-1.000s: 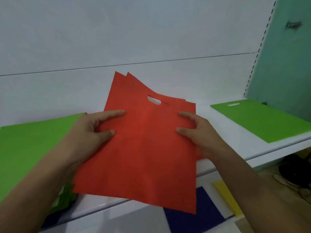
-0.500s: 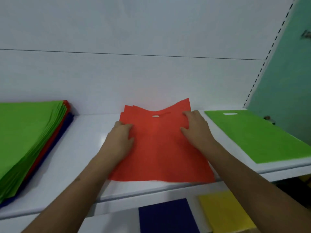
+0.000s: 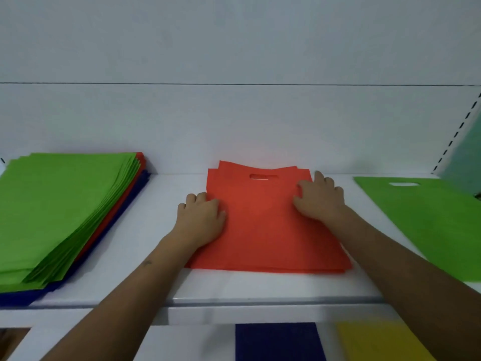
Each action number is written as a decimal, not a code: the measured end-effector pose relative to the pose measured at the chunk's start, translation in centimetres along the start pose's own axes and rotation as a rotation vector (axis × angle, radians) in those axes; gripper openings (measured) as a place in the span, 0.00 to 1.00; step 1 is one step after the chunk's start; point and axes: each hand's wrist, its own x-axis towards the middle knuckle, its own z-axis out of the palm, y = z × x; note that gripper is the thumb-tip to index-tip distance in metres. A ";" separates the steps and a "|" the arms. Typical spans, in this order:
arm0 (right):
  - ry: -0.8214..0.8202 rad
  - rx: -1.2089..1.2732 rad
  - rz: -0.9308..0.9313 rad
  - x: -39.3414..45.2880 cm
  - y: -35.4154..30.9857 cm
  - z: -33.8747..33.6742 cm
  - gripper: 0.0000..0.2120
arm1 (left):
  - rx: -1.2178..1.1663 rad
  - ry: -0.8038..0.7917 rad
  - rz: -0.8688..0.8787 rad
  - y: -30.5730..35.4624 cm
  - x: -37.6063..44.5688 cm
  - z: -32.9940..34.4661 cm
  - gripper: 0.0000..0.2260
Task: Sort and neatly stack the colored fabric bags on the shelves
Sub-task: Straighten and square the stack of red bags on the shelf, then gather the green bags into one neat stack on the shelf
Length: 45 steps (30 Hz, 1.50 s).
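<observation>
A small pile of flat red-orange fabric bags with die-cut handle slots (image 3: 263, 225) lies in the middle of the frame on the white shelf (image 3: 234, 287), its handle end pointing to the white back wall. The layers are slightly fanned, so several edges show at the top and along the lower right corner.

Both hands rest on this pile. The left hand (image 3: 201, 220) sits at the pile's left edge, palm down, fingers bent at the knuckles over the border where fabric meets shelf, thumb lying on the red-orange surface. The right hand (image 3: 318, 199) sits on the upper right part of the pile, just below and right of the handle slot, fingers spread and slightly arched, tips pressing on the fabric. Neither hand pinches or wraps the bags; both lie loosely open on top. The pile stretches between the two hands and runs down the frame past both wrists.

At the left of the frame sits a tall stack of lime green fabric bags (image 3: 59, 212), with red and dark blue layers beneath. At the right lies a single flat lime green bag with a handle slot (image 3: 426, 225), well apart from the right hand. At the bottom edge, on a lower level, a dark blue bag (image 3: 278, 342) and a yellow bag (image 3: 377, 345) show.
</observation>
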 end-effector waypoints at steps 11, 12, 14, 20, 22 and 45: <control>-0.029 0.543 -0.560 -4.2 -15.3 -6.7 0.25 | -0.220 0.439 0.015 -9.8 -6.9 -11.1 0.11; -0.043 0.540 -0.604 -4.7 -17.6 -6.5 0.24 | -0.209 0.441 0.000 -11.1 -7.9 -11.8 0.11; -0.047 0.513 -0.668 -5.0 -21.9 -5.9 0.22 | -0.196 0.406 -0.046 -14.2 -9.3 -12.6 0.12; -0.084 0.350 -0.685 -4.3 -32.4 -2.8 0.23 | -0.121 0.263 -0.248 -24.9 -11.6 -13.6 0.17; -0.084 0.250 -0.687 -4.3 -34.6 -2.4 0.23 | -0.088 0.173 -0.308 -28.4 -11.9 -14.0 0.20; -0.073 0.720 -0.184 -5.2 -35.8 -0.9 0.35 | -0.144 -0.129 -0.094 -36.9 -8.1 -11.3 0.31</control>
